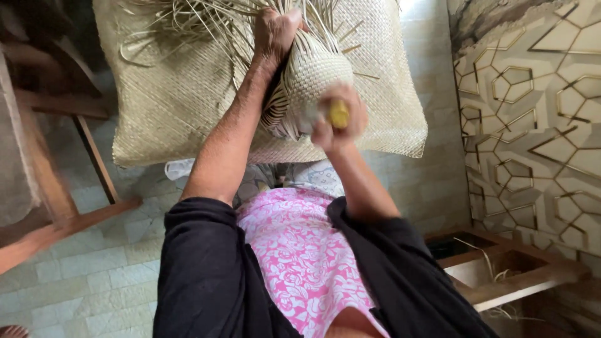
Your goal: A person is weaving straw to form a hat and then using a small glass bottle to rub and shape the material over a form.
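Observation:
My left hand grips the upper edge of a small half-woven straw basket whose loose strips fan out to the left. My right hand, blurred by motion, is closed on a tool with a yellow handle and presses against the lower side of the basket. Behind both lies a large flat woven straw mat on the floor. My black sleeves and pink flowered garment fill the lower middle.
A wooden furniture frame stands at the left on the pale tiled floor. At the right is a wall with gold geometric lines and a low wooden frame with a few stray straw strips.

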